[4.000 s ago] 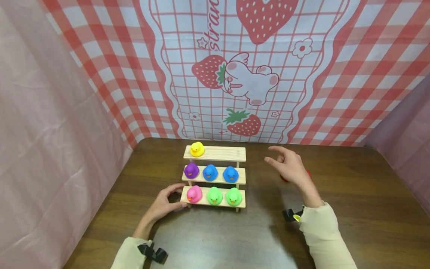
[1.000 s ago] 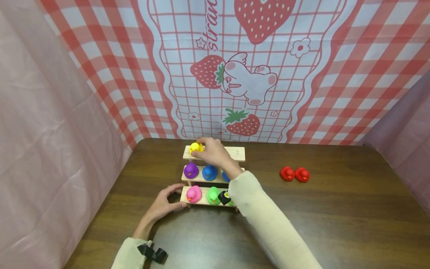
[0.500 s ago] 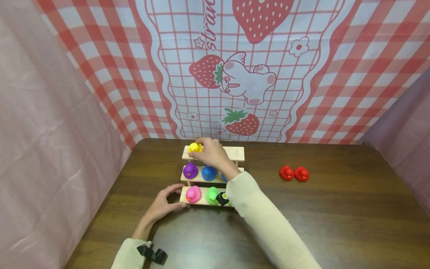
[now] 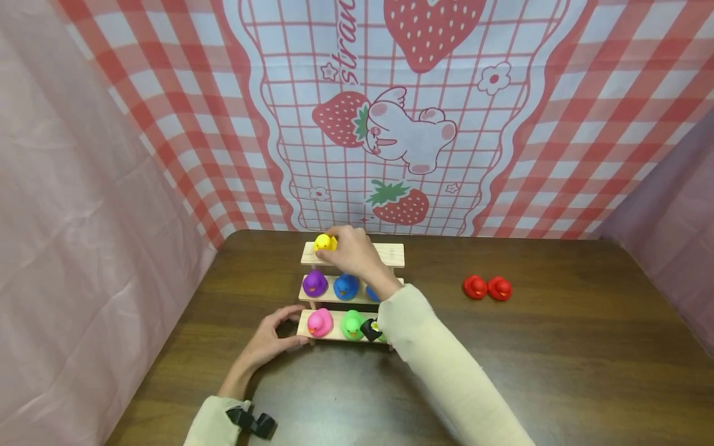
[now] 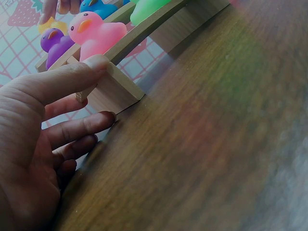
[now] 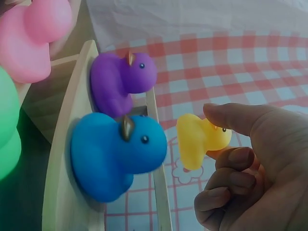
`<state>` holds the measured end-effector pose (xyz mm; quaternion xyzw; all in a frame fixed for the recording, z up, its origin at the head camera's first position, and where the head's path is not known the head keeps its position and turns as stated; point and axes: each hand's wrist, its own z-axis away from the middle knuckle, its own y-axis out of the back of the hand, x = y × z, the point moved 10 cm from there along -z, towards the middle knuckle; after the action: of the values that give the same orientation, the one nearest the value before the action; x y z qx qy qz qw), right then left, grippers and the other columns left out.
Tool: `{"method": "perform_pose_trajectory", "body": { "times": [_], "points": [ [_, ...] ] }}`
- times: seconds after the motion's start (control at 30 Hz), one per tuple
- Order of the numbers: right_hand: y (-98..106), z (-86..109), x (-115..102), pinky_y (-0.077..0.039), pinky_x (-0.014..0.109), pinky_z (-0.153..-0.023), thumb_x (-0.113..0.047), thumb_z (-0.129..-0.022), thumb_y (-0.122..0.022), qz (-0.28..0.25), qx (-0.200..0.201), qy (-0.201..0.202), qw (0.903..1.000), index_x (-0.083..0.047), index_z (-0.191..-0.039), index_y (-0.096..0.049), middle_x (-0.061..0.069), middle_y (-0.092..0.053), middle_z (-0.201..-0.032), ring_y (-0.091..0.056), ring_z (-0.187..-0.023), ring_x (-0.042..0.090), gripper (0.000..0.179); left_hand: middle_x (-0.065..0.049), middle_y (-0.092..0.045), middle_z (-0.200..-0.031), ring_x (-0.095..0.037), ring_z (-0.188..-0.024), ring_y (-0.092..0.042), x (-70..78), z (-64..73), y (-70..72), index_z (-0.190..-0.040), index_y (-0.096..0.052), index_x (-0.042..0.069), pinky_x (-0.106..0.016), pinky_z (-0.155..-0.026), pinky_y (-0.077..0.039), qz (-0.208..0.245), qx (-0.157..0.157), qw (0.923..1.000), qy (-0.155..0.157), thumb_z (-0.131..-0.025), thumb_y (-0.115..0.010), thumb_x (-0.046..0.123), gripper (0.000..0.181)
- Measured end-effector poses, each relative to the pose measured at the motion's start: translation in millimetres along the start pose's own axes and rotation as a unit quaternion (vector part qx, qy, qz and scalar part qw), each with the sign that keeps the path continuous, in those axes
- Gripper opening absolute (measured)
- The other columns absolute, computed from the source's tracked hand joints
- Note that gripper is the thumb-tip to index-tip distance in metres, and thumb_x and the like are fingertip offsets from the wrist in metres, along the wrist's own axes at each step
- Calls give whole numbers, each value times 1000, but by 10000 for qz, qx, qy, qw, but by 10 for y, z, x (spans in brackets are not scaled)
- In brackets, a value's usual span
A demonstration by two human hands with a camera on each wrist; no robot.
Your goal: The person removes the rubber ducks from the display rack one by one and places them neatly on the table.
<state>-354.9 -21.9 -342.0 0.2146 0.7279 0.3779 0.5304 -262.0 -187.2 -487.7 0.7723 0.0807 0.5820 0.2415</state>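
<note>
A three-tier wooden display stand [image 4: 392, 254] holds rubber ducks. My right hand [image 4: 356, 254] pinches a yellow rubber duck [image 4: 325, 241] at the left end of the top tier. In the right wrist view, a narrow gap shows between the yellow duck's base [image 6: 186, 142] and the top board. My left hand [image 4: 266, 339] grips the left end of the lowest board, thumb on its front. Purple [image 4: 315, 283] and blue [image 4: 346, 286] ducks sit on the middle tier; pink [image 4: 320, 323] and green [image 4: 352, 324] ones on the lowest. My right sleeve partly hides the ducks at the right end.
Two red rubber ducks [image 4: 476, 287] sit side by side on the brown wooden table [image 4: 558, 359], right of the stand. A red-and-white strawberry cloth [image 4: 413, 124] hangs behind the table, and a pale pink curtain [image 4: 83, 217] hangs at the left.
Since the oldest frame, my right hand has moved left from beside the red ducks to the yellow duck and taken hold of it. My left hand has stayed at the stand.
</note>
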Motion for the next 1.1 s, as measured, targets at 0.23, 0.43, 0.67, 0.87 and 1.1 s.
{"method": "perform_pose_trajectory", "body": {
  "times": [0.23,0.43,0.67,0.87,1.1],
  "points": [
    [130,62,43,-50,24,-64,-32,-87,-76,-144,51,136,9998,-9,-119,-72,6,-74,-95,-61,-70,15,39,-11,-73,-103,-4,-104,-59,-22,-4,-5,-130,-62,1,-29,-102,-43,-1,-14,10000,21,-76,-86,10,60],
    [277,128,142,-46,24,-63,-31,-86,-76,-149,158,182,9996,-8,-115,-73,6,-73,-90,-56,-68,15,38,-12,-74,-103,-4,-104,-59,-5,-3,0,-130,-62,1,-29,-102,-43,23,-12,10000,22,-75,-86,10,60],
    [420,225,281,-46,25,-65,-30,-87,-76,-283,194,27,9994,-7,-116,-72,8,-73,-96,-57,-73,17,38,-12,-74,-103,-3,-104,-59,-15,-5,-5,-130,-62,1,-28,-102,-43,42,-13,10000,6,-75,-86,10,60],
    [523,287,412,-43,23,-54,-29,-88,-75,-512,203,-100,9984,-5,-121,-70,10,-71,-86,-51,-57,14,41,-12,-74,-104,-5,-104,-59,-24,-6,-2,-131,-62,2,-30,-103,-42,29,-11,10000,59,-76,-86,11,61],
    [665,378,545,-41,24,-54,-27,-87,-76,-507,319,-132,9981,-4,-121,-69,9,-66,-78,-47,-57,14,41,-12,-74,-104,-5,-105,-60,-17,-3,-2,-131,-61,1,-29,-103,-42,53,-19,10000,38,-76,-85,10,61]
  ]
}}
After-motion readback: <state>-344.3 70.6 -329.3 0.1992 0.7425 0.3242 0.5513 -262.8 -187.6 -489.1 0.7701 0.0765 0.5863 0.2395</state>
